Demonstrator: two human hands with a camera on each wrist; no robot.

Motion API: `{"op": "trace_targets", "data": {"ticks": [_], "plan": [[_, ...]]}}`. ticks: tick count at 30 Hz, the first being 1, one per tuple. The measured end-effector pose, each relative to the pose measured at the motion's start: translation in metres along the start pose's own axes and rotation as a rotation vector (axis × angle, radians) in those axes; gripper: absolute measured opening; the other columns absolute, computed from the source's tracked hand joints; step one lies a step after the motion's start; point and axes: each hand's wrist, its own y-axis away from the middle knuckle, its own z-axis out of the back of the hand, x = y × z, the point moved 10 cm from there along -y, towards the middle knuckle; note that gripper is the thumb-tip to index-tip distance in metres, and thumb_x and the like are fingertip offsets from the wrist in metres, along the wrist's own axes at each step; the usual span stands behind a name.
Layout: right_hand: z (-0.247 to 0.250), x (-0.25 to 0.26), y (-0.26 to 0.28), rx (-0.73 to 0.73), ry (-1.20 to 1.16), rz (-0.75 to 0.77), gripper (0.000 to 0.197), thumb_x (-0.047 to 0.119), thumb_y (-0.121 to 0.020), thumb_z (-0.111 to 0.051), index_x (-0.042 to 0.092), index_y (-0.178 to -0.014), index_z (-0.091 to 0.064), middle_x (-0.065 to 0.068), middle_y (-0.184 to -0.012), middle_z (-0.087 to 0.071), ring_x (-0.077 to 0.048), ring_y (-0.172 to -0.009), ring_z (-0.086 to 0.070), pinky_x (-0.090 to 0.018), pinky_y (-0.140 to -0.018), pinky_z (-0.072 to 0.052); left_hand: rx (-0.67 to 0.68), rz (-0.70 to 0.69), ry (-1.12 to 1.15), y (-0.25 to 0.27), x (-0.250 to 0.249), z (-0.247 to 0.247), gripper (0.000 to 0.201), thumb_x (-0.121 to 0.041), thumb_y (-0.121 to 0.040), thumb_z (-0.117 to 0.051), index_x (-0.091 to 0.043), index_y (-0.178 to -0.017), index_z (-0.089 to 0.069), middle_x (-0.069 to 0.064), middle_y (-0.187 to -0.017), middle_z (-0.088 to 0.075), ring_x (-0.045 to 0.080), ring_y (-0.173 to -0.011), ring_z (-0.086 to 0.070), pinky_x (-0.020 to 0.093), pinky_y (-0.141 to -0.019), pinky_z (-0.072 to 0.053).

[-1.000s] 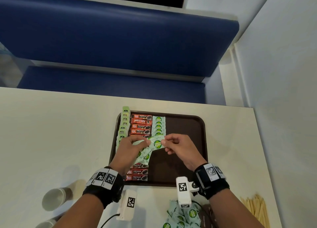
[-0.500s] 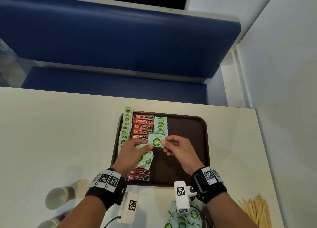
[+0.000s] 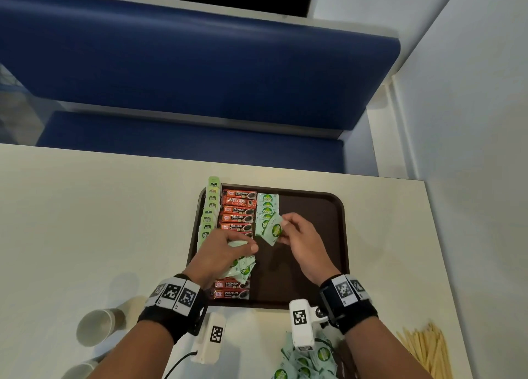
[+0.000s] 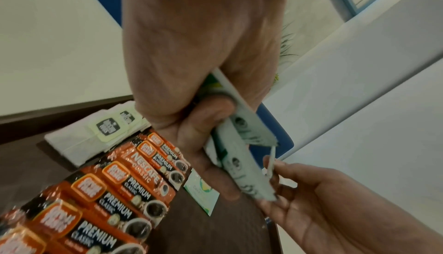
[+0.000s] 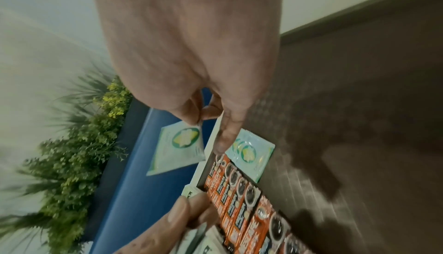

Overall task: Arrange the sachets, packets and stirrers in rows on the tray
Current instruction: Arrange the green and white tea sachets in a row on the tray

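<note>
A dark brown tray (image 3: 311, 207) sits on the pale tabletop (image 3: 85, 221). Along its left side runs a row of light green tea-bag packets (image 3: 210, 210); their dark label is too blurred to read. Just beside them lies a row of orange coffee sachets (image 3: 238, 213) printed "PREMIUM CLASSIC", one reading "NESCAFE CLASSIC". Next comes a short row of mint-green sachets (image 3: 268, 203) marked "COCO" on a round green badge.

The right hand (image 3: 303, 238) pinches the corner of one mint-green COCO sachet (image 3: 271, 231) between thumb and fingertips, holding it tilted just above the near end of that row. The left hand (image 3: 221, 250) has its fingers curled round a small stack of the same green sachets (image 4: 242, 155), thumb pressed on top, above the tray's left half.

More loose green sachets (image 3: 308, 361) lie heaped on the tabletop near the front edge, with a bundle of wooden stirrers (image 3: 428, 350) to their right. Two paper cups (image 3: 97, 326) lie on their sides at the left.
</note>
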Motion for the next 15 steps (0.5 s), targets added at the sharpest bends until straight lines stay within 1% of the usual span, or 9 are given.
{"op": "trace_targets", "data": {"ticks": [2, 5, 6, 8, 9, 10, 12, 14, 15], "plan": [[0.002, 0.011, -0.004, 0.017, 0.140, 0.055, 0.018, 0.025, -0.112, -0.048, 0.016, -0.112, -0.064, -0.009, -0.123, -0.068, -0.014, -0.104, -0.075, -0.034, -0.085, -0.065, -0.005, -0.012, -0.027, -0.004, -0.005, 0.004, 0.014, -0.026, -0.086, -0.090, -0.028, -0.099, -0.088, -0.009, -0.114, -0.080, 0.012, -0.117, -0.070, 0.042, -0.107, -0.056], [-0.005, 0.033, -0.004, 0.097, 0.382, 0.178, 0.015, 0.025, -0.112, -0.046, 0.020, -0.110, -0.061, 0.002, -0.110, -0.072, -0.013, -0.093, -0.073, -0.037, -0.078, -0.064, 0.015, -0.037, 0.007, -0.007, -0.018, 0.005, 0.017, -0.028, -0.087, -0.089, -0.026, -0.104, -0.087, -0.005, -0.110, -0.082, 0.017, -0.106, -0.077, 0.044, -0.102, -0.060], [-0.010, 0.041, -0.004, 0.123, 0.479, 0.235, 0.015, 0.024, -0.112, -0.047, 0.022, -0.109, -0.061, 0.004, -0.106, -0.070, -0.013, -0.091, -0.071, -0.038, -0.078, -0.062, 0.021, -0.050, 0.013, -0.009, -0.023, 0.004, 0.017, -0.030, -0.088, -0.088, -0.026, -0.105, -0.087, -0.004, -0.106, -0.083, 0.018, -0.099, -0.077, 0.042, -0.098, -0.061], [-0.021, 0.052, -0.002, 0.180, 0.648, 0.337, 0.017, 0.022, -0.111, -0.048, 0.025, -0.109, -0.065, 0.006, -0.104, -0.065, -0.009, -0.094, -0.063, -0.036, -0.084, -0.055, 0.030, -0.077, 0.004, -0.009, -0.032, 0.001, 0.015, -0.029, -0.091, -0.085, -0.024, -0.105, -0.086, -0.008, -0.093, -0.083, 0.006, -0.082, -0.075, 0.029, -0.084, -0.058], [-0.027, 0.057, 0.000, 0.211, 0.682, 0.370, 0.019, 0.021, -0.110, -0.049, 0.024, -0.110, -0.067, 0.008, -0.104, -0.064, -0.007, -0.097, -0.061, -0.033, -0.087, -0.053, 0.029, -0.085, -0.003, -0.008, -0.034, -0.001, 0.013, -0.027, -0.092, -0.085, -0.023, -0.104, -0.085, -0.010, -0.090, -0.083, 0.001, -0.079, -0.075, 0.026, -0.083, -0.058], [-0.031, 0.059, 0.001, 0.234, 0.680, 0.387, 0.019, 0.020, -0.110, -0.051, 0.025, -0.111, -0.069, 0.009, -0.105, -0.064, -0.006, -0.099, -0.061, -0.030, -0.088, -0.052, 0.021, -0.092, -0.006, -0.009, -0.034, -0.002, 0.013, -0.026, -0.092, -0.085, -0.022, -0.104, -0.084, -0.010, -0.092, -0.083, 0.002, -0.085, -0.077, 0.027, -0.086, -0.059], [-0.031, 0.062, 0.003, 0.227, 0.603, 0.379, 0.015, 0.023, -0.108, -0.057, 0.030, -0.112, -0.070, 0.009, -0.100, -0.067, -0.008, -0.093, -0.064, -0.027, -0.082, -0.053, -0.027, -0.097, 0.004, -0.010, -0.029, 0.000, 0.013, -0.025, -0.091, -0.087, -0.021, -0.103, -0.085, -0.007, -0.100, -0.083, 0.010, -0.097, -0.078, 0.032, -0.091, -0.060], [-0.018, 0.057, 0.002, 0.128, 0.438, 0.297, 0.012, 0.031, -0.103, -0.066, 0.034, -0.114, -0.068, 0.004, -0.095, -0.071, -0.012, -0.087, -0.068, -0.027, -0.076, -0.056, -0.097, -0.076, 0.069, -0.008, -0.020, 0.005, 0.013, -0.022, -0.089, -0.088, -0.019, -0.102, -0.085, -0.004, -0.101, -0.084, 0.014, -0.098, -0.079, 0.034, -0.088, -0.061], [-0.010, 0.049, 0.002, 0.075, 0.355, 0.228, 0.014, 0.034, -0.101, -0.069, 0.032, -0.114, -0.069, 0.003, -0.095, -0.073, -0.012, -0.088, -0.070, -0.026, -0.076, -0.057, -0.136, -0.055, 0.124, -0.007, -0.015, 0.007, 0.014, -0.020, -0.089, -0.088, -0.017, -0.102, -0.085, -0.002, -0.100, -0.084, 0.017, -0.097, -0.080, 0.037, -0.089, -0.063]]}}
